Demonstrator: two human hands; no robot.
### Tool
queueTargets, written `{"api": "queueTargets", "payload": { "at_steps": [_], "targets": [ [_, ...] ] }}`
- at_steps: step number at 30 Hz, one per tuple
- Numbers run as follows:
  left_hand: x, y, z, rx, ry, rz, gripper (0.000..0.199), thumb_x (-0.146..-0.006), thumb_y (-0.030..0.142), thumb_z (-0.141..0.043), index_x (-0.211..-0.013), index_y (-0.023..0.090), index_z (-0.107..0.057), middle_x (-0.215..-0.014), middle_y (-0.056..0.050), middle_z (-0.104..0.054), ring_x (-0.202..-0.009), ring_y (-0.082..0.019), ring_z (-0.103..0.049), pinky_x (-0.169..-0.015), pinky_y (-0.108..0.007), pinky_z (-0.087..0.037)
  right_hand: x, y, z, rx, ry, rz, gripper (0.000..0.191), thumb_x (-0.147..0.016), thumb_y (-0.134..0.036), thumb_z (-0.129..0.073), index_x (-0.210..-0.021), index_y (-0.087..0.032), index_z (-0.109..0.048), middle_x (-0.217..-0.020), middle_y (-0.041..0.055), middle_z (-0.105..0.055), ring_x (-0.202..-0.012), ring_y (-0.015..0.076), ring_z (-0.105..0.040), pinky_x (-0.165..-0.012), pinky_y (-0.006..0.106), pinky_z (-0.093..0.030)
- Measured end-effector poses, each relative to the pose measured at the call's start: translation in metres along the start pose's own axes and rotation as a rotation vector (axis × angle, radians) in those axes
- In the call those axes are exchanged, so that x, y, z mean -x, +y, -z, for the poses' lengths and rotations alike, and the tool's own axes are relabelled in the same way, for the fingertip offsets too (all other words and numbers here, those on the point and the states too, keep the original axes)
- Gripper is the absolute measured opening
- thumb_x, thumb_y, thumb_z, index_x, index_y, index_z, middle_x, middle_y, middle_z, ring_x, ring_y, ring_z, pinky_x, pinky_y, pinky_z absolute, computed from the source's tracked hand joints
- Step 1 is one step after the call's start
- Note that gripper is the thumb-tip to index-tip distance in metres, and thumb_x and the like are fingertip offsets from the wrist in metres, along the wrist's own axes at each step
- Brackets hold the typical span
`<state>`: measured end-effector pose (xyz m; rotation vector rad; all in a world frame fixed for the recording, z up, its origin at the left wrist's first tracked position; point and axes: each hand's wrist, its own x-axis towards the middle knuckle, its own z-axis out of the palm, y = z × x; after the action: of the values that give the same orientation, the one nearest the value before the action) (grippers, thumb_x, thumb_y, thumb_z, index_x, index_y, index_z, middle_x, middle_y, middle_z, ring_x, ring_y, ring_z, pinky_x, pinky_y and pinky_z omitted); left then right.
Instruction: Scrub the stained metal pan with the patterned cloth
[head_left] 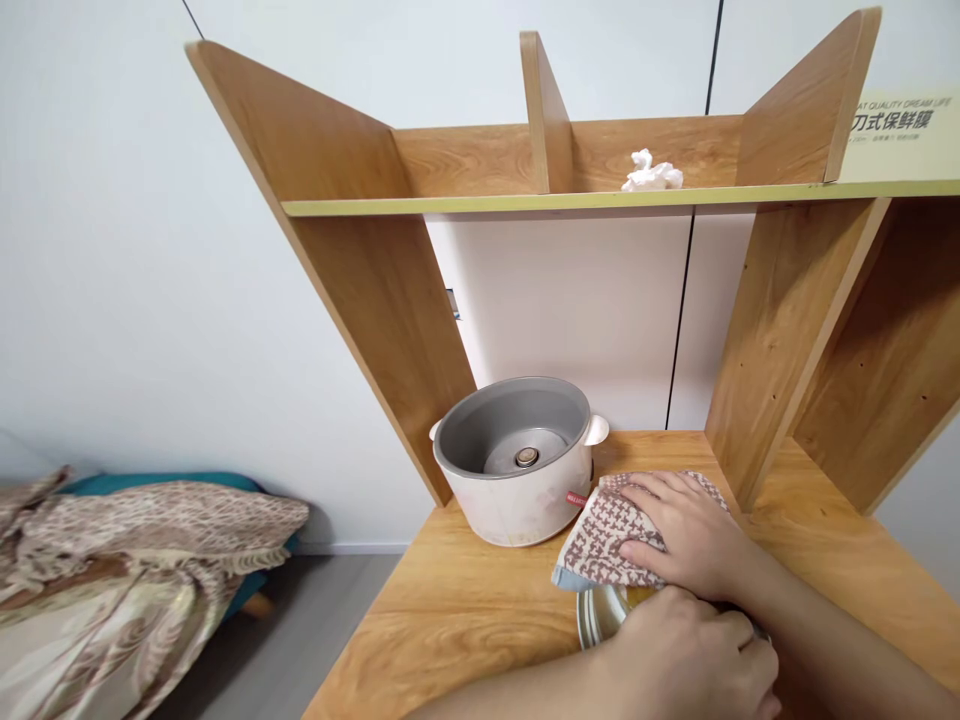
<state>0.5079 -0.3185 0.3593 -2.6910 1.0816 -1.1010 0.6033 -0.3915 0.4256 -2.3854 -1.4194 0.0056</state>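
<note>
My right hand (686, 530) presses a brown-and-white patterned cloth (615, 535) with a blue edge, its fingers curved over the fabric. Just below it, my left hand (686, 650) is closed at a shiny metal pot (600, 615) with ridged bands. Most of that pot is hidden by my hands and the cloth. Beyond the cloth's left corner stands a white rice cooker body (517, 505), lidless, with a grey inside and a round metal piece in its centre. A small red tag on the cloth lies against the cooker's side.
A wooden desk (427, 600) carries these things, with upright shelf panels (390, 330) at its back. Crumpled white tissue (652, 175) lies on the upper shelf, near a pale printed box (900, 140). At left, a patterned blanket (172, 530) covers a teal seat.
</note>
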Motion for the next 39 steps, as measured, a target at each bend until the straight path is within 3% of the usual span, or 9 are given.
{"api": "queueTargets", "payload": {
  "at_steps": [4,12,20,27,39],
  "targets": [
    [0.0010,-0.0003,-0.0013,0.004,-0.006,0.007,0.048,-0.081,0.058,-0.079,-0.072,0.022,-0.048,-0.061,0.007,-0.049,-0.048,-0.011,-0.047,-0.041,-0.034,-0.026,0.0002,-0.0006,-0.0040,0.016,0.033,-0.082,0.063,-0.094,-0.052,-0.062,-0.152,-0.028,-0.057,-0.151,0.0092,-0.062,-0.133,0.0350,-0.055,-0.113,0.054,-0.037],
    [0.0010,-0.0010,-0.0015,0.021,-0.042,-0.002,0.049,-0.082,0.059,-0.078,-0.072,0.022,-0.048,-0.060,0.007,-0.051,-0.047,-0.011,-0.048,-0.040,-0.034,-0.026,0.0009,0.0023,-0.0095,0.051,0.071,-0.109,0.060,-0.095,-0.052,-0.060,-0.148,-0.025,-0.059,-0.144,0.0117,-0.065,-0.129,0.0356,-0.057,-0.110,0.052,-0.038],
    [0.0004,0.0002,-0.0034,0.048,-0.126,-0.003,0.048,-0.084,0.060,-0.077,-0.074,0.022,-0.050,-0.061,0.007,-0.053,-0.048,-0.012,-0.051,-0.040,-0.034,-0.025,0.0000,-0.0024,-0.0059,0.124,0.053,-0.242,0.051,-0.099,-0.055,-0.052,-0.137,-0.022,-0.064,-0.130,0.0147,-0.070,-0.118,0.0374,-0.062,-0.097,0.051,-0.043],
    [0.0006,0.0007,-0.0015,0.052,-0.115,0.006,0.047,-0.085,0.058,-0.077,-0.073,0.022,-0.050,-0.061,0.007,-0.052,-0.048,-0.012,-0.051,-0.041,-0.034,-0.029,-0.0011,-0.0028,-0.0067,0.180,0.044,-0.298,0.050,-0.101,-0.058,-0.048,-0.125,-0.019,-0.068,-0.122,0.0174,-0.071,-0.112,0.0396,-0.065,-0.092,0.052,-0.045],
    [-0.0013,0.0000,0.0007,0.046,-0.131,-0.002,0.046,-0.085,0.059,-0.077,-0.074,0.022,-0.052,-0.060,0.006,-0.052,-0.049,-0.012,-0.051,-0.040,-0.034,-0.024,0.0007,0.0053,-0.0090,0.071,0.057,-0.105,0.057,-0.097,-0.051,-0.056,-0.146,-0.022,-0.060,-0.139,0.0121,-0.068,-0.124,0.0354,-0.058,-0.107,0.050,-0.040]
  ]
}}
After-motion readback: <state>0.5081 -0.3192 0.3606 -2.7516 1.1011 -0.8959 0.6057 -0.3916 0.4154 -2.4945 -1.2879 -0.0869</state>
